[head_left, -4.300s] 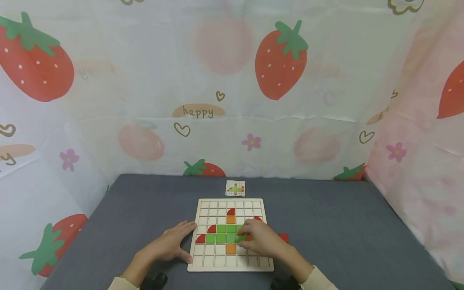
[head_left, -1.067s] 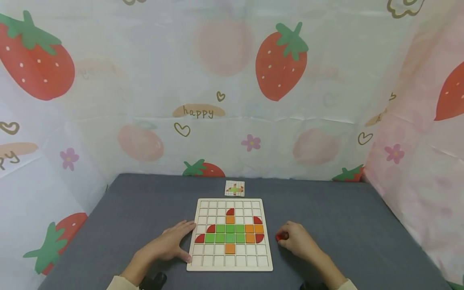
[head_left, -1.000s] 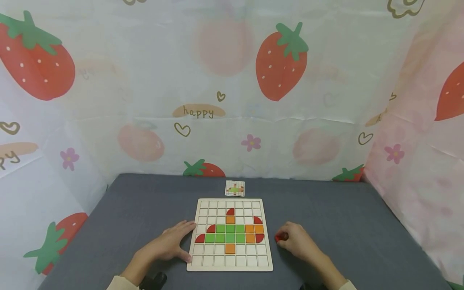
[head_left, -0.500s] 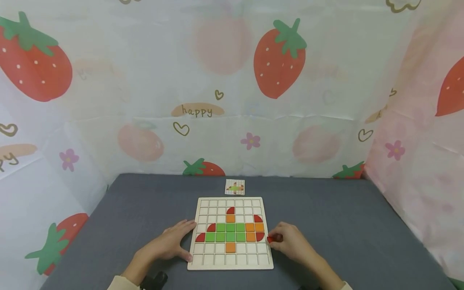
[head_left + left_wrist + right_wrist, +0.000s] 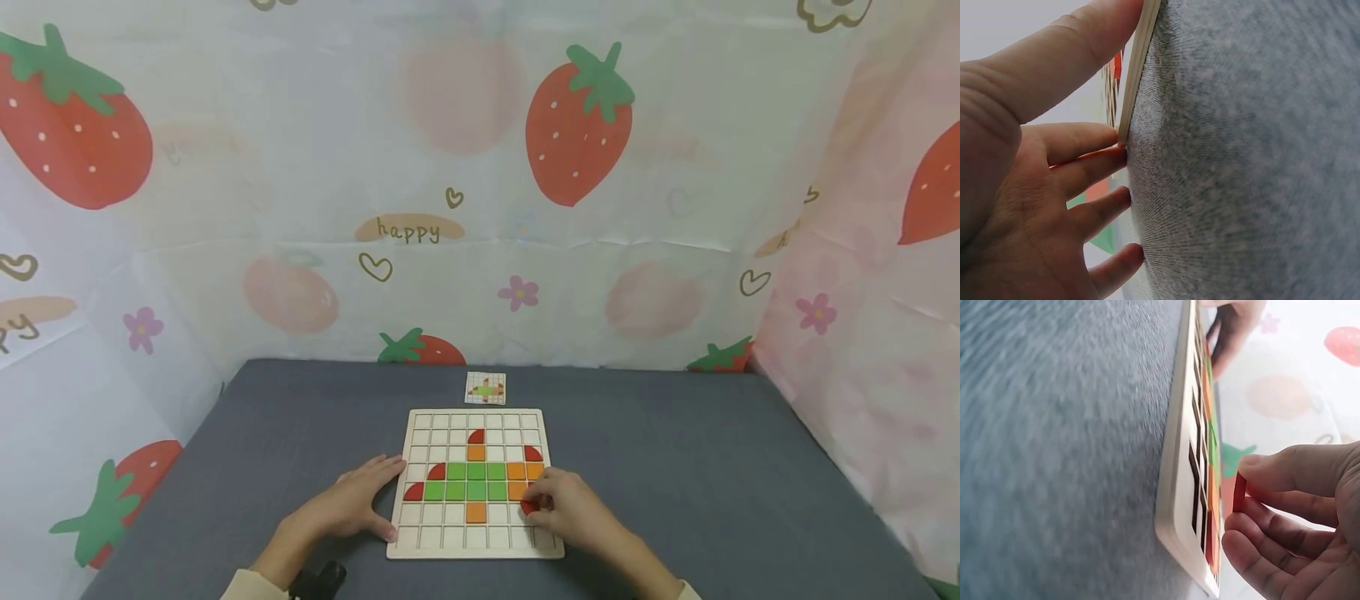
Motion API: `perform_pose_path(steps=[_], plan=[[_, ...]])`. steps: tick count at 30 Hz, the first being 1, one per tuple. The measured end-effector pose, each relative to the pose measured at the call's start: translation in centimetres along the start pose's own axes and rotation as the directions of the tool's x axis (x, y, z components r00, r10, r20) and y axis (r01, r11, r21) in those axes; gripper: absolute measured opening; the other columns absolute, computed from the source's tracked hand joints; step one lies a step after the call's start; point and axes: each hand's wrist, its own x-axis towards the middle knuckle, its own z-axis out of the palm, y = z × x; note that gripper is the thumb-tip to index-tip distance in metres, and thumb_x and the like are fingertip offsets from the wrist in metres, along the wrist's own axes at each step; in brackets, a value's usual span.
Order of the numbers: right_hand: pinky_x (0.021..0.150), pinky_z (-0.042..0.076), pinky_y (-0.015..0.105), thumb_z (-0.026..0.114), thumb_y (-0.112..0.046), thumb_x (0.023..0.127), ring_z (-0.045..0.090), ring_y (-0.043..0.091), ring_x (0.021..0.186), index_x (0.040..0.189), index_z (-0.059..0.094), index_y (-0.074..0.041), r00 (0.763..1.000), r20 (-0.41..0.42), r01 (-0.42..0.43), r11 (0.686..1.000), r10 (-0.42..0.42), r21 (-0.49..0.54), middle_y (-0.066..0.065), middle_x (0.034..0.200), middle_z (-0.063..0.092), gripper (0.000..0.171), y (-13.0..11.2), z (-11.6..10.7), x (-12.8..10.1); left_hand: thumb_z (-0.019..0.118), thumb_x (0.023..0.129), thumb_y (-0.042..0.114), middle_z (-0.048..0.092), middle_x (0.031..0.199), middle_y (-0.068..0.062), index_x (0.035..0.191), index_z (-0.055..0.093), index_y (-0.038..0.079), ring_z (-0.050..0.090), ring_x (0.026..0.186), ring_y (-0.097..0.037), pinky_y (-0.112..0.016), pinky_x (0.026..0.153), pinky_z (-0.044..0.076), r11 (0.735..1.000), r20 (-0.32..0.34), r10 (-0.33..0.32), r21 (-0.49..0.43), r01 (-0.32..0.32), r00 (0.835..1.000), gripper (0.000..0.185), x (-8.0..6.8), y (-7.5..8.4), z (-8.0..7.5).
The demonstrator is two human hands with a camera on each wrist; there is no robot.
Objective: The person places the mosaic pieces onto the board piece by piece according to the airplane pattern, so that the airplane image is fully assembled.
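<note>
A pale wooden grid board (image 5: 432, 542) lies on the table, with green tiles (image 5: 476, 481), orange tiles (image 5: 476, 512) and red quarter-round tiles (image 5: 414, 492) set in its squares. My right hand (image 5: 573, 510) pinches another red quarter-round tile (image 5: 529, 506) between thumb and fingertips over the board's right side. In the right wrist view this tile (image 5: 1239, 492) stands on edge, raised off the board. My left hand (image 5: 348, 497) rests at the board's left edge, thumb and fingers spread along it; its thumb (image 5: 1079, 47) touches the rim in the left wrist view.
Behind the board lies a small pattern card (image 5: 485, 388) printed with a similar coloured figure. Dark grey cloth (image 5: 675, 450) covers the table. A strawberry-print curtain (image 5: 480, 183) hangs along the back and sides.
My right hand took a red tile from the table right of the board and carried it left over the board. An added red quarter-round tile appeared at the board's right side. My left hand stayed put.
</note>
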Motion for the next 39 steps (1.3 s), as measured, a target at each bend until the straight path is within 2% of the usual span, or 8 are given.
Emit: perform_pose_path(steps=[7, 14, 19, 24, 31, 39], plan=[[0.055, 0.039, 0.013, 0.069, -0.008, 0.071, 0.045, 0.002, 0.065, 0.085, 0.071, -0.009, 0.997, 0.011, 0.073, 0.996, -0.073, -0.048, -0.004, 0.076, 0.058, 0.013, -0.7, 1.1, 0.7, 0.081, 0.055, 0.036, 0.034, 0.145, -0.010, 0.140, 0.034, 0.010, 0.022, 0.138, -0.033, -0.063, 0.103, 0.018, 0.999, 0.002, -0.015, -0.034, 0.015, 1.000, 0.099, -0.2, 0.2, -0.2], [0.056, 0.035, 0.013, 0.069, -0.010, 0.072, 0.039, 0.000, 0.065, 0.086, 0.072, -0.011, 0.992, 0.081, 0.101, 0.991, -0.094, -0.087, -0.007, 0.073, 0.053, 0.014, -2.4, 2.0, 1.3, 0.080, 0.056, 0.036, 0.034, 0.145, -0.011, 0.139, 0.035, 0.009, 0.022, 0.137, -0.034, -0.062, 0.103, 0.018, 1.000, 0.009, -0.012, -0.029, 0.012, 1.000, 0.099, -0.1, 0.1, -0.2], [0.057, 0.037, 0.011, 0.068, -0.011, 0.075, 0.042, -0.001, 0.066, 0.086, 0.072, -0.013, 0.985, 0.124, 0.133, 0.987, -0.121, -0.095, -0.009, 0.075, 0.055, 0.012, -3.8, 2.4, 1.9, 0.080, 0.057, 0.036, 0.033, 0.146, -0.010, 0.140, 0.034, 0.010, 0.020, 0.138, -0.033, -0.063, 0.103, 0.017, 0.999, 0.015, -0.030, -0.043, 0.031, 0.999, 0.098, 0.1, 0.0, -0.1], [0.058, 0.038, 0.010, 0.069, -0.014, 0.074, 0.042, -0.003, 0.066, 0.084, 0.072, -0.014, 0.977, 0.139, 0.180, 0.974, -0.161, -0.137, -0.010, 0.074, 0.055, 0.010, -4.7, 2.9, 2.3, 0.080, 0.057, 0.037, 0.033, 0.145, -0.010, 0.139, 0.035, 0.010, 0.020, 0.138, -0.034, -0.062, 0.103, 0.017, 0.999, 0.015, -0.021, -0.042, 0.022, 1.000, 0.098, 0.1, -0.1, -0.1], [0.060, 0.037, 0.010, 0.071, -0.016, 0.072, 0.042, -0.002, 0.066, 0.080, 0.070, -0.016, 0.967, 0.153, 0.235, 0.947, -0.204, -0.221, -0.010, 0.073, 0.054, 0.008, -4.9, 3.8, 2.6, 0.080, 0.057, 0.038, 0.034, 0.145, -0.010, 0.139, 0.035, 0.010, 0.021, 0.138, -0.034, -0.062, 0.103, 0.018, 1.000, 0.014, -0.009, -0.025, 0.009, 1.000, 0.098, 0.0, -0.1, -0.1], [0.056, 0.035, 0.010, 0.070, -0.015, 0.072, 0.040, -0.002, 0.063, 0.076, 0.070, -0.017, 0.962, 0.195, 0.241, 0.929, -0.191, -0.280, -0.011, 0.070, 0.050, 0.005, -5.1, 4.3, 2.4, 0.081, 0.057, 0.036, 0.035, 0.145, -0.011, 0.139, 0.035, 0.010, 0.022, 0.138, -0.033, -0.061, 0.103, 0.019, 0.999, 0.008, -0.025, -0.024, 0.026, 1.000, 0.097, 0.0, 0.1, 0.0]])
